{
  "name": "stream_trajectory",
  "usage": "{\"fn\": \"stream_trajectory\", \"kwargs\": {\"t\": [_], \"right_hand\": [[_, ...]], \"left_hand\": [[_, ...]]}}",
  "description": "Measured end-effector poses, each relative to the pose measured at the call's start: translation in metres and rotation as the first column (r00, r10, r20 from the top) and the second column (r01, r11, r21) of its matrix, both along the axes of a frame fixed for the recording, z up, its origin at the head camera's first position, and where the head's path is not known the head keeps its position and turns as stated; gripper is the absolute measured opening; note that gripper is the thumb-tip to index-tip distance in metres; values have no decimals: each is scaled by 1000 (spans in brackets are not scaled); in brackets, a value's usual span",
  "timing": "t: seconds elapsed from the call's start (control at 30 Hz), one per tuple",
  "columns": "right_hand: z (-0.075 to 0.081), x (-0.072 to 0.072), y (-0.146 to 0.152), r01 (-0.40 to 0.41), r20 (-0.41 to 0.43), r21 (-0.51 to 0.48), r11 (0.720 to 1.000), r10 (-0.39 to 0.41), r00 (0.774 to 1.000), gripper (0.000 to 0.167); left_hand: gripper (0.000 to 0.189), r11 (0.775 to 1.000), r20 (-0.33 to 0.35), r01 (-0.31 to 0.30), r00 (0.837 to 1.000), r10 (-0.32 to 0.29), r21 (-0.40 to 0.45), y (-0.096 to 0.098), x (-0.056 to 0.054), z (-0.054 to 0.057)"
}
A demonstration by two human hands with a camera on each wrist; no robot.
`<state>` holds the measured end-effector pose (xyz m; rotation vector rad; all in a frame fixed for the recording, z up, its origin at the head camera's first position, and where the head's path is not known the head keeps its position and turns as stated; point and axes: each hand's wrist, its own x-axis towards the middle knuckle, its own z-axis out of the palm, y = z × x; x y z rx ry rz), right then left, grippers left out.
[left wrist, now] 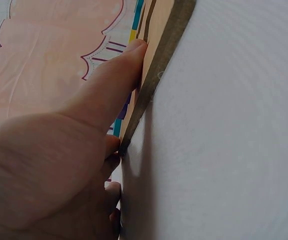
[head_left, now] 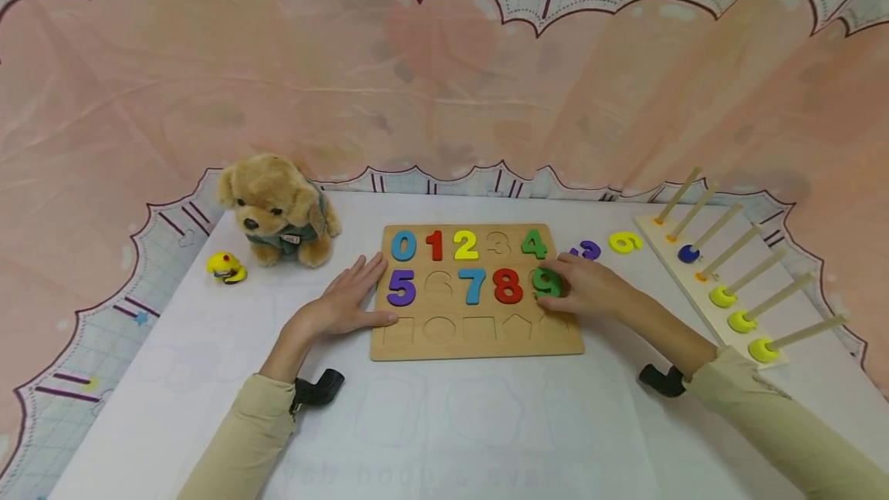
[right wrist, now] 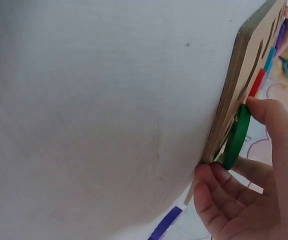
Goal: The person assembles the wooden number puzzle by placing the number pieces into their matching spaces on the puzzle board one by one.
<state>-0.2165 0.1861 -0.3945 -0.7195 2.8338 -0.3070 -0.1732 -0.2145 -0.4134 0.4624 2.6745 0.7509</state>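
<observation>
A wooden number board point(head_left: 479, 349) lies on the table between both hands. My right hand point(head_left: 590, 288) pinches a green number 9 point(head_left: 547, 282) between thumb and fingers at the right end of the board's middle row. In the right wrist view the green 9 point(right wrist: 238, 136) stands tilted against the board, its edge raised. The left hand point(head_left: 343, 299) rests on the board's left edge with fingers extended, the thumb point(left wrist: 116, 75) lying on the wood. Coloured numbers, among them a red 8 point(head_left: 508, 285) and a purple 5 point(head_left: 401, 288), sit in their recesses; the 3 and 6 recesses are bare.
Right of the board lie a purple 3 point(head_left: 589, 251) and a yellow 6-shaped number point(head_left: 626, 243). Beyond them stands a pegboard point(head_left: 684, 284) with upright pegs and coloured beads. A plush dog point(head_left: 278, 211) and a yellow toy duck point(head_left: 225, 267) are at the left.
</observation>
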Motion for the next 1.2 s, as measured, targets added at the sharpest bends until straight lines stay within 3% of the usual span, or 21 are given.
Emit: {"fn": "stream_trajectory", "kwargs": {"t": [0.37, 0.63, 0.9, 1.2], "right_hand": [[3, -4, -1, -72, 37, 18, 997, 71, 997, 65], [4, -6, 0, -56, 77, 40, 998, 53, 996, 71], [18, 0, 21, 27, 38, 37, 999, -28, 999, 82], [39, -24, 83, 156, -75, -40, 987, -159, 985, 89]], "left_hand": [[100, 1000, 2, 7, 1000, -7, -3, 1, 0, 1], [100, 1000, 3, 5, 1000, -5, 2, 1, 0, 2], [101, 1000, 9, 3, 1000, -3, -1, 1, 1, -1], [100, 1000, -1, 4, 1000, -4, -10, 1, 0, 1]]}}
